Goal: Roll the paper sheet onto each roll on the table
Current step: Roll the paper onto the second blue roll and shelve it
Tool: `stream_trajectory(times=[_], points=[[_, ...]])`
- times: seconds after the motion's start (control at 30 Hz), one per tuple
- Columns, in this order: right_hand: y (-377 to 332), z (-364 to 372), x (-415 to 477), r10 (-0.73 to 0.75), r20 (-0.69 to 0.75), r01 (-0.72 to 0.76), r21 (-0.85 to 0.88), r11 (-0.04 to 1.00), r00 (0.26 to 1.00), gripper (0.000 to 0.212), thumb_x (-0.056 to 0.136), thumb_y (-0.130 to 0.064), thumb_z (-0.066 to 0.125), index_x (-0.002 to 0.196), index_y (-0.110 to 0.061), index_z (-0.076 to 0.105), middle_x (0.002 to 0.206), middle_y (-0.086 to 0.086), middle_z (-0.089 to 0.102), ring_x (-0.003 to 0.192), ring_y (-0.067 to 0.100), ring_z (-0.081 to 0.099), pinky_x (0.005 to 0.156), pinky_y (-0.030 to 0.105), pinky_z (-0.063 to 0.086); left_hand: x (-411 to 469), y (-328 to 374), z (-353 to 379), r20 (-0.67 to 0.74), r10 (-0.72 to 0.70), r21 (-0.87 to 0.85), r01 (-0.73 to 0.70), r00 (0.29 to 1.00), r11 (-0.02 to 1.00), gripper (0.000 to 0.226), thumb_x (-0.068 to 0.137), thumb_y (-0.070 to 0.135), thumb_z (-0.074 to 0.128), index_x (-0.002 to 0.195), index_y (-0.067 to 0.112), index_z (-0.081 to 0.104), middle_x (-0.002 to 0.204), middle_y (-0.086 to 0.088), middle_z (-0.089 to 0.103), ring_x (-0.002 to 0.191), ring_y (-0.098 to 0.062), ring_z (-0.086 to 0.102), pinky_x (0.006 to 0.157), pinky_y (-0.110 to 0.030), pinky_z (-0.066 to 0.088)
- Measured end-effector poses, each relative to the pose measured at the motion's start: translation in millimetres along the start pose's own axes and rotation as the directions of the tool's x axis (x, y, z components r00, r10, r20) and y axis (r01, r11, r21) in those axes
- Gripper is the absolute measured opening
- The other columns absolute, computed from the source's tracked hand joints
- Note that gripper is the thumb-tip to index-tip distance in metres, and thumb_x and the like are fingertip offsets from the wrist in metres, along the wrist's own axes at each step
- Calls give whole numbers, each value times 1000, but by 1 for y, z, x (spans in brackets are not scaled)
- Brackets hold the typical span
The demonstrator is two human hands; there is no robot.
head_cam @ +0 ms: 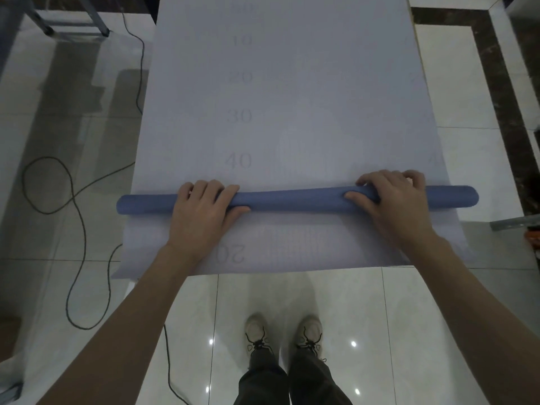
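1. Roll (pixel 295 200): long blue tube lying crosswise on the paper sheet (pixel 292 97), near its front edge.
2. Paper sheet: pale grey-lilac, faint numbers printed down its middle.
3. Left hand (pixel 204 211) and right hand (pixel 391 200) grip the roll, fingers curled over it.

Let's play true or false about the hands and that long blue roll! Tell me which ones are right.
1. The left hand and right hand both grip the blue roll. True.
2. The blue roll is standing upright. False: it lies flat across the paper sheet.
3. The paper sheet has numbers printed on it. True.
4. The person is barefoot. False: they wear laced shoes.
5. A cable lies on the floor. True.
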State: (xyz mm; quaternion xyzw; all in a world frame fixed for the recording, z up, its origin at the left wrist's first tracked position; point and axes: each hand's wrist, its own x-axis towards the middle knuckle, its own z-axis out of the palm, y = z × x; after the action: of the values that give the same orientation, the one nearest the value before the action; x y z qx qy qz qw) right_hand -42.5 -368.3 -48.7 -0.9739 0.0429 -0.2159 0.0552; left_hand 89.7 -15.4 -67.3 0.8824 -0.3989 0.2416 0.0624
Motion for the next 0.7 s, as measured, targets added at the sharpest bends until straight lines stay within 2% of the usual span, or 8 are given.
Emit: stream_trajectory(times=[0.1, 0.17, 0.23, 0.4, 0.53, 0.7], points=[[3, -3, -6, -5, -11, 5, -21, 1000, 1000, 51, 99, -60, 56, 116, -14, 70, 105, 10, 67, 97, 32, 61, 92, 47, 38, 6, -3, 2, 36, -31, -24, 32, 999, 999, 50, 108, 51, 45, 107, 8, 71, 85, -12, 66, 76, -33, 60, 78, -46, 46], [8, -5, -11, -68, 35, 68, -6, 998, 997, 60, 94, -65, 57, 124, -15, 69, 110, 11, 66, 101, 33, 59, 93, 48, 38, 9, -4, 1, 73, -34, -47, 38, 997, 998, 55, 109, 53, 38, 106, 9, 71, 83, -11, 66, 74, -33, 59, 79, -46, 43], [11, -3, -13, -103, 45, 104, -21, 994, 994, 59, 97, -66, 51, 119, -16, 72, 104, 9, 67, 94, 34, 60, 90, 48, 39, 11, -5, -1, 94, -23, -47, 27, 995, 999, 57, 109, 53, 36, 109, 8, 70, 86, -12, 67, 76, -33, 61, 82, -47, 43], [10, 8, -4, -100, 10, 100, -61, 993, 995, 57, 102, -62, 46, 98, -12, 73, 78, 7, 68, 71, 30, 60, 82, 45, 40, 1, 3, -8, 72, -22, 0, 22, 997, 1000, 57, 104, 55, 51, 132, 6, 63, 119, -18, 65, 102, -38, 62, 97, -53, 44], [8, 11, 4, -88, 62, 91, -47, 995, 994, 63, 103, -65, 39, 89, -12, 71, 69, 6, 67, 62, 29, 61, 83, 44, 36, 4, -2, -3, 36, -15, -1, 15, 999, 1000, 59, 104, 56, 50, 133, 6, 65, 114, -19, 66, 96, -38, 64, 89, -51, 47], [5, 1, 0, -97, 10, 98, -92, 991, 995, 63, 95, -70, 53, 113, -12, 70, 104, 11, 67, 94, 33, 61, 93, 48, 39, 9, -6, -4, 28, -8, -5, 8, 1000, 1000, 54, 107, 54, 43, 118, 6, 65, 95, -16, 67, 79, -35, 63, 76, -46, 50]])
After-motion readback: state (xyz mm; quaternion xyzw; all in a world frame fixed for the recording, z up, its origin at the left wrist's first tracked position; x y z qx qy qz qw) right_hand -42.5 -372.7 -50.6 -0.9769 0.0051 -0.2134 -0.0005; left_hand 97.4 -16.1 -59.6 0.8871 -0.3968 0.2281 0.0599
